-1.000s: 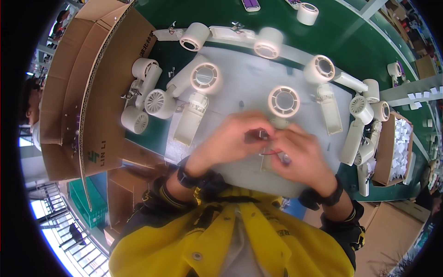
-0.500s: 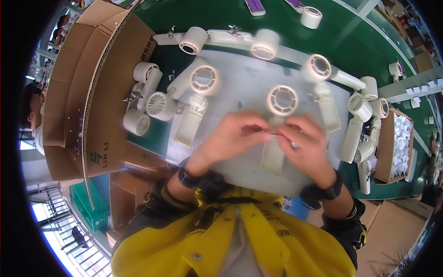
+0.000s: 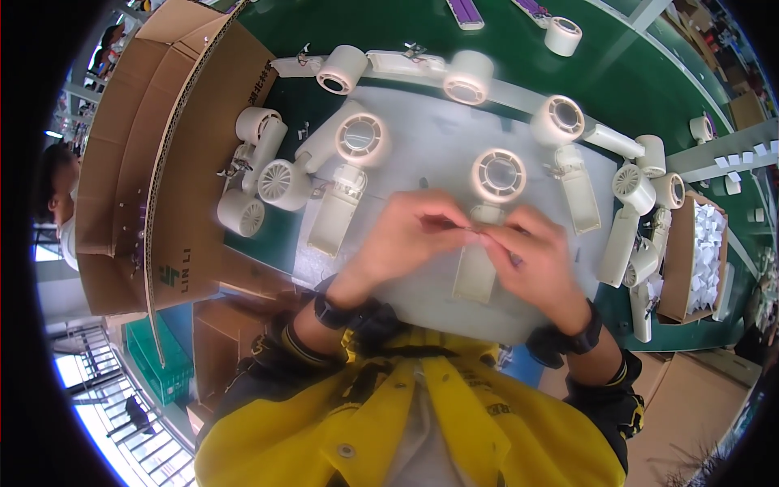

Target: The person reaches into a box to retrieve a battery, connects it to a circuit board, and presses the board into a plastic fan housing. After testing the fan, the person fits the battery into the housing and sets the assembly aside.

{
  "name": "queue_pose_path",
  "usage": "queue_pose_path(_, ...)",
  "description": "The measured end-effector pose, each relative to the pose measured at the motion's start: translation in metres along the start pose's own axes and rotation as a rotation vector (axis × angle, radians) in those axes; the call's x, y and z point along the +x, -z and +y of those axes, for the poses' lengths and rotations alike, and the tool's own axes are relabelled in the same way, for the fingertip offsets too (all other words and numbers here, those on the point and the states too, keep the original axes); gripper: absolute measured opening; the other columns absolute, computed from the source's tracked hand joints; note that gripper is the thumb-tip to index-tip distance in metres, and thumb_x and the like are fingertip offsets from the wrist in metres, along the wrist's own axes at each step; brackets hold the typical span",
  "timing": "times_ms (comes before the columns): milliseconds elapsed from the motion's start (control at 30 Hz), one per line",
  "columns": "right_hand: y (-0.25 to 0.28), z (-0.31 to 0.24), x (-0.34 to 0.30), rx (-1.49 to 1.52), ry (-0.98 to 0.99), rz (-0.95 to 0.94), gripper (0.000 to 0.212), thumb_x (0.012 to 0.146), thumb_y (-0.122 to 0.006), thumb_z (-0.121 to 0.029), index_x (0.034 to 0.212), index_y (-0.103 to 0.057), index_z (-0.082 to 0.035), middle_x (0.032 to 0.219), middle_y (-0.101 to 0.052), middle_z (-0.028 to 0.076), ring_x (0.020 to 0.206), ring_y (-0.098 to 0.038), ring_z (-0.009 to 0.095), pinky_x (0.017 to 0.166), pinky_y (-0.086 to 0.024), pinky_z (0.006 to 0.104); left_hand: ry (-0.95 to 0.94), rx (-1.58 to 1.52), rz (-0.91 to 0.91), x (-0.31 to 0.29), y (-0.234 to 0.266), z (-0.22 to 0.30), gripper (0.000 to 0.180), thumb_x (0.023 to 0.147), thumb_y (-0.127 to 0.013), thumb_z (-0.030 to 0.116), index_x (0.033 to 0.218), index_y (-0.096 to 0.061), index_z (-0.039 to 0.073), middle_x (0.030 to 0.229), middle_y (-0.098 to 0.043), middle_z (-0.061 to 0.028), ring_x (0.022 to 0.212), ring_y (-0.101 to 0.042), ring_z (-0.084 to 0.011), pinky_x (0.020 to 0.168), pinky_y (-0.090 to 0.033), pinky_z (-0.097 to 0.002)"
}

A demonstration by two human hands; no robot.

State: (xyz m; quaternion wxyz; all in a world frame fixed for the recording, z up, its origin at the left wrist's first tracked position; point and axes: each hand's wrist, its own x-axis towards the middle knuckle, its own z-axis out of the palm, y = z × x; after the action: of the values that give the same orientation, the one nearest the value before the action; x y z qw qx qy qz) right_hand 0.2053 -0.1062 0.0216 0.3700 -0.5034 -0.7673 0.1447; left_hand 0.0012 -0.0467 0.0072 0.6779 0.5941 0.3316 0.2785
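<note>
My left hand (image 3: 418,231) and my right hand (image 3: 531,252) meet fingertip to fingertip over a white handheld fan (image 3: 497,176). Both are closed in a pinch on a thin wire (image 3: 475,230), mostly hidden by the fingers. The fan lies with its round, slotted head away from me and its open handle (image 3: 474,276) toward me, under my hands. To the left lies another fan with an open handle shell (image 3: 334,219); to the right is a similar open handle (image 3: 578,191).
A grey mat (image 3: 430,130) covers the middle of the green table (image 3: 487,24). More white fans (image 3: 468,77) ring it. On the left stands a tall cardboard box (image 3: 191,162); a box of small white pieces (image 3: 704,252) is at right. A person (image 3: 61,187) is at far left.
My fingertips have come closer together on the wire, and less of it shows. The fan handle beneath has shifted slightly left at its near end. Purple parts at the far edge sit further right.
</note>
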Motion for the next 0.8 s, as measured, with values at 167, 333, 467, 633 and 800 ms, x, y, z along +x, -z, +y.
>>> queue_pose_path(167, -0.004, -0.003, -0.002, -0.078, 0.044, 0.077, 0.014, 0.074, -0.076, -0.005, 0.086, -0.071, -0.008, 0.071, -0.051, 0.002, 0.059, -0.052, 0.018, 0.046, -0.041, 0.0317, -0.032, -0.009, 0.012, 0.000, -0.001, 0.002, 0.015, 0.082, -0.076, -0.005, 0.094, -0.068, -0.004, 0.095, -0.065, -0.0080, 0.082, -0.065, -0.0117, 0.068, -0.056, -0.0243)
queue_pose_path(333, -0.005, 0.000, -0.004, -0.092, 0.042, 0.067, 0.016, 0.074, -0.076, -0.005, 0.088, -0.071, -0.010, 0.072, -0.051, 0.001, 0.061, -0.053, 0.017, 0.046, -0.042, 0.0314, 0.000, 0.014, -0.017, 0.000, 0.003, 0.002, 0.017, 0.082, -0.076, -0.006, 0.096, -0.068, -0.003, 0.097, -0.066, -0.0074, 0.086, -0.064, -0.0110, 0.073, -0.055, -0.0248)
queue_pose_path(467, 0.001, 0.007, 0.000, -0.121, 0.123, 0.029, 0.017, 0.074, -0.076, -0.006, 0.090, -0.072, -0.012, 0.074, -0.051, 0.000, 0.062, -0.054, 0.016, 0.047, -0.042, 0.0304, 0.073, -0.024, -0.054, -0.001, 0.005, 0.011, 0.022, 0.082, -0.075, -0.008, 0.101, -0.067, -0.002, 0.100, -0.067, -0.0063, 0.090, -0.064, -0.0104, 0.079, -0.054, -0.0252)
queue_pose_path(633, 0.005, 0.008, 0.002, -0.032, 0.140, -0.024, 0.021, 0.073, -0.077, -0.003, 0.093, -0.075, -0.009, 0.075, -0.055, 0.004, 0.063, -0.057, 0.021, 0.052, -0.046, 0.0336, 0.131, -0.173, -0.041, -0.001, 0.006, 0.011, 0.030, 0.081, -0.073, -0.010, 0.109, -0.065, -0.001, 0.105, -0.067, -0.0052, 0.094, -0.064, -0.0106, 0.085, -0.054, -0.0258)
queue_pose_path(800, 0.006, 0.007, 0.003, -0.061, 0.176, -0.078, 0.021, 0.072, -0.078, -0.004, 0.092, -0.075, -0.011, 0.077, -0.055, 0.003, 0.063, -0.057, 0.021, 0.051, -0.046, 0.0332, 0.102, -0.193, -0.036, -0.001, 0.009, 0.006, 0.035, 0.081, -0.073, -0.010, 0.113, -0.064, -0.002, 0.106, -0.067, -0.0058, 0.095, -0.065, -0.0124, 0.088, -0.054, -0.0264)
